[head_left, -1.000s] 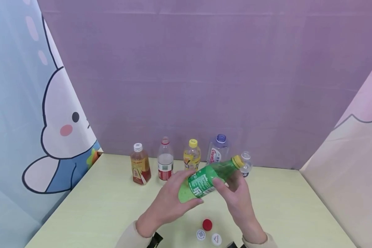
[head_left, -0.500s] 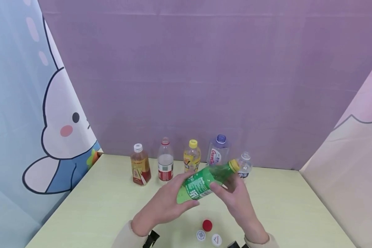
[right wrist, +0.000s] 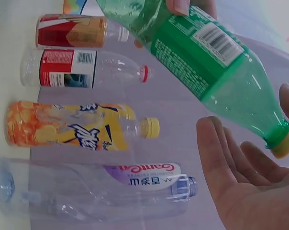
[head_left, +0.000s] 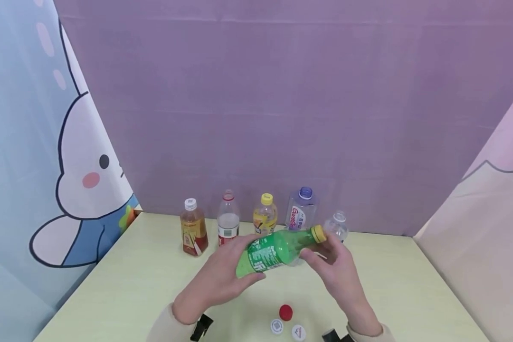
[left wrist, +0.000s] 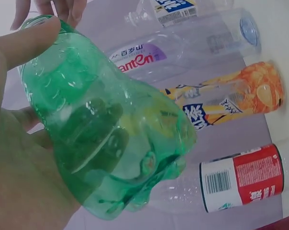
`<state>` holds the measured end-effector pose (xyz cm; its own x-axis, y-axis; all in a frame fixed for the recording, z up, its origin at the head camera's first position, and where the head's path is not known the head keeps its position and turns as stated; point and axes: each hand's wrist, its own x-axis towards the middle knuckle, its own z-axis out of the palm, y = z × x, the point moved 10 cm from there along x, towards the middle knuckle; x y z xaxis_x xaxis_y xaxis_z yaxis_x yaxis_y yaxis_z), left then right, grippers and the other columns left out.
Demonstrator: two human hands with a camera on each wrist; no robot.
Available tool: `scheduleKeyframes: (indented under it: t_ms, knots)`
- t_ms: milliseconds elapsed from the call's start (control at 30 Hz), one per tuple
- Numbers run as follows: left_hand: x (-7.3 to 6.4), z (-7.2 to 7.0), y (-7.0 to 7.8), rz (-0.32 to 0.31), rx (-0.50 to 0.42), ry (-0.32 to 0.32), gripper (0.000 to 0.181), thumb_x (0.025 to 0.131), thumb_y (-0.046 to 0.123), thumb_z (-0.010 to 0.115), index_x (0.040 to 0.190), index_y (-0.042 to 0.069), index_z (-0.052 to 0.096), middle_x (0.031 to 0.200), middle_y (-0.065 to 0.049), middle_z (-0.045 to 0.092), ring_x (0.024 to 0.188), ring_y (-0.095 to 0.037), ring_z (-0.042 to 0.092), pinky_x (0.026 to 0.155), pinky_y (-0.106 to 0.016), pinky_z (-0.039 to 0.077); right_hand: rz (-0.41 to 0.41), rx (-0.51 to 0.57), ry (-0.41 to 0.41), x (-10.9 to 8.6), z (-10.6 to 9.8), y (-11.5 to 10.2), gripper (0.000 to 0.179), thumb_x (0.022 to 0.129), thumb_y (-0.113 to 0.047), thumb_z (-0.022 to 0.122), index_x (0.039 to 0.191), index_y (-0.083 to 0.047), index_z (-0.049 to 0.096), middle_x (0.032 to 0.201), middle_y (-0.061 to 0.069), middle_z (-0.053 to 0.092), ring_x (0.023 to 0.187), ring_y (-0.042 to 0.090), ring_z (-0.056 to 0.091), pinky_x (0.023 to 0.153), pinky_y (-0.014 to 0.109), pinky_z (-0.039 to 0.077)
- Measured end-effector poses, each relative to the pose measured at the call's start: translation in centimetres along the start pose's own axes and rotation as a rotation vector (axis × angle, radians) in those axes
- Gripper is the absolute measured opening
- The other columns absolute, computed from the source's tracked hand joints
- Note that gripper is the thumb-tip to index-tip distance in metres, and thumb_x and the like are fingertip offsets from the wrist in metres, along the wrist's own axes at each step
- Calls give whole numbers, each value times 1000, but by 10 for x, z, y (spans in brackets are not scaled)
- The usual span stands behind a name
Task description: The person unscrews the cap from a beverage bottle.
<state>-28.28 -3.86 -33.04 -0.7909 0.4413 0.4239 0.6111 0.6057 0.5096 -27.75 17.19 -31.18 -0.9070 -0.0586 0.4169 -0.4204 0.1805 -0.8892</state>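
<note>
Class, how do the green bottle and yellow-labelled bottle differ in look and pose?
The green bottle is tinted green; the yellow-labelled bottle shows clear plastic.
The green bottle tilts, held off the table; the yellow-labelled bottle stands upright on it.
Both have yellow caps.

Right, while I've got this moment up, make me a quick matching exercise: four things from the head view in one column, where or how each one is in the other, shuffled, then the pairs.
Things
1. green bottle
2. red cap
3. amber bottle
4. yellow bottle

Where or how
A. upright, third bottle from the left
B. tilted, gripped by the left hand
C. upright, farthest left
D. lying near two white caps

Pairs
1-B, 2-D, 3-C, 4-A
</note>
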Motion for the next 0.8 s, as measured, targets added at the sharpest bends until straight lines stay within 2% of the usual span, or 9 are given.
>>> scheduleKeyframes:
  t_ms: [133, 267, 400, 600, 733, 800]
  knots:
    - [0, -7, 2, 45, 63, 47, 74, 83, 34, 85, 146, 19, 49, 129, 4, 59, 111, -13, 55, 90, -41, 53, -9, -3, 50, 0, -12, -3, 31, 98, -3, 65, 126, 7, 60, 95, 14, 69, 75, 17, 70, 70, 29, 61]
    - [0, -11, 3, 76, 116, 81, 73, 81, 34, 87, 144, 22, 52, 128, 4, 61, 111, -13, 56, 90, -40, 53, 62, -25, 90, 1, -22, 2, 22, 101, -12, 63, 112, 7, 67, 74, 10, 68, 55, 19, 62, 52, 32, 56]
    - [0, -12, 3, 84, 153, 90, 74, 78, 32, 90, 143, 23, 55, 128, 3, 63, 111, -15, 58, 90, -41, 53, 158, -34, 123, 1, -29, 11, 28, 100, -23, 66, 96, 4, 70, 64, 10, 62, 46, 19, 54, 42, 32, 50]
    - [-1, -9, 3, 101, 218, 93, 76, 74, 31, 93, 140, 21, 57, 125, -1, 64, 109, -19, 60, 88, -44, 53, 274, -52, 130, 0, -31, 23, 36, 96, -31, 72, 89, 5, 70, 63, 10, 62, 46, 18, 53, 41, 31, 50]
    - [-2, -8, 4, 111, 245, 80, 74, 76, 31, 91, 141, 19, 57, 126, -2, 65, 113, -23, 61, 91, -48, 53, 303, -60, 81, 0, -26, 24, 32, 96, -26, 72, 98, 6, 71, 70, 11, 64, 53, 18, 58, 48, 31, 54]
    - [-2, -7, 3, 109, 249, 65, 74, 77, 31, 90, 141, 18, 57, 126, -3, 65, 114, -24, 61, 93, -49, 52, 289, -71, 53, 0, -24, 23, 27, 97, -21, 71, 102, 6, 70, 74, 12, 64, 57, 18, 58, 51, 30, 55]
